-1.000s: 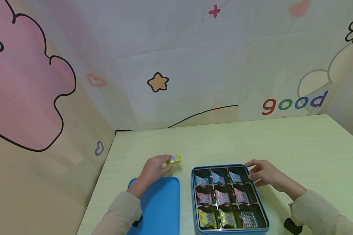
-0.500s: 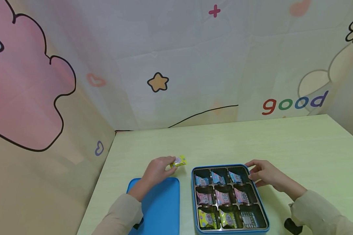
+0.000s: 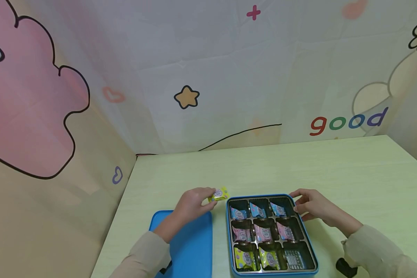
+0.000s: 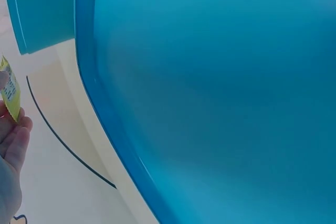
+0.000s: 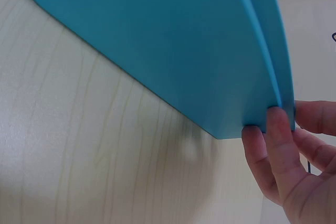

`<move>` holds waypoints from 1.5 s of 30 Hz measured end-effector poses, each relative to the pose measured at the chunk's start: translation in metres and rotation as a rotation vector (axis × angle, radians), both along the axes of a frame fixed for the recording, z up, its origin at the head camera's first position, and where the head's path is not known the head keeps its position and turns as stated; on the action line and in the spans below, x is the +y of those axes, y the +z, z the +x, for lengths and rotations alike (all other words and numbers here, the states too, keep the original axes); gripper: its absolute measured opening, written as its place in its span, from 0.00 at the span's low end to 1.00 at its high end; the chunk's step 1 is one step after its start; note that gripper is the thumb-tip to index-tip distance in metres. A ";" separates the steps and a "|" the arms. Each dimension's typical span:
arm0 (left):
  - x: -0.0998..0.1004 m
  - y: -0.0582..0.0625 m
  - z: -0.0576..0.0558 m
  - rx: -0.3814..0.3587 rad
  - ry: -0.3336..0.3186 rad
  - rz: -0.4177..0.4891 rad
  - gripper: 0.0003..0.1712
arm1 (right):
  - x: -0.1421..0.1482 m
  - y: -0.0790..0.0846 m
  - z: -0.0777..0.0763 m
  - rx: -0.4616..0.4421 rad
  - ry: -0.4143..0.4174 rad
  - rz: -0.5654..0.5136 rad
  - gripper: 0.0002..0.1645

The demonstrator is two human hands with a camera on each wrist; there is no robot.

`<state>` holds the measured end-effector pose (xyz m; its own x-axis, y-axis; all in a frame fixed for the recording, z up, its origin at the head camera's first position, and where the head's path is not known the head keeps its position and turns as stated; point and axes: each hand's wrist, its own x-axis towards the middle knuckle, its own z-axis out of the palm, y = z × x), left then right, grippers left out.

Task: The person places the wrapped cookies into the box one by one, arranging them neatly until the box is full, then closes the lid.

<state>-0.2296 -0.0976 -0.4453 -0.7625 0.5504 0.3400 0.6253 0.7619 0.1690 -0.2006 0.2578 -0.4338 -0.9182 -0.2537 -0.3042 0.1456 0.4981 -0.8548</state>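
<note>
My left hand (image 3: 194, 204) pinches a yellow wrapped candy (image 3: 220, 194) between thumb and fingers, just beyond the far left corner of a blue box (image 3: 228, 239). In the left wrist view the candy (image 4: 10, 90) appears at the left edge. The box has a three-by-three divided tray. Blue candies (image 3: 257, 210) lie in the far row, pink candies (image 3: 263, 233) in the middle row. Two yellow candies (image 3: 269, 258) lie in the near row; its right compartment shows a pale striped patch (image 3: 294, 260). My right hand (image 3: 314, 206) holds the box's far right corner, fingertips (image 5: 278, 121) against its rim.
A blue lid (image 3: 191, 247) lies on the pale wood-grain table (image 3: 351, 173), left of the box and partly under the left forearm. A printed backdrop (image 3: 222, 77) rises behind the table. Another wall (image 3: 100, 200) stands along its left side.
My left hand has moved right with the yellow candy, from above the lid's far edge to near the box's far left corner. The right hand and the box have stayed put.
</note>
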 end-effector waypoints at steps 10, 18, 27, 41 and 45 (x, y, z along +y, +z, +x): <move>0.010 0.007 0.007 0.049 -0.075 -0.008 0.24 | -0.001 0.001 0.000 0.002 -0.001 0.004 0.28; 0.019 0.013 0.014 0.103 -0.147 -0.017 0.23 | -0.001 0.002 -0.001 0.001 -0.003 0.011 0.28; 0.026 0.013 0.017 0.147 -0.214 -0.021 0.22 | -0.002 0.003 0.000 0.004 -0.005 0.010 0.27; 0.039 0.014 0.029 0.212 -0.326 -0.053 0.21 | -0.001 0.002 0.000 0.004 -0.001 0.008 0.27; 0.042 0.014 0.033 0.181 -0.319 -0.094 0.22 | 0.000 0.002 0.000 -0.002 -0.002 0.007 0.28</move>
<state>-0.1966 -0.0557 -0.4313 -0.4798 0.7857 0.3904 0.8471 0.5308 -0.0272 -0.2002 0.2577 -0.4322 -0.9179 -0.2500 -0.3082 0.1484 0.5040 -0.8508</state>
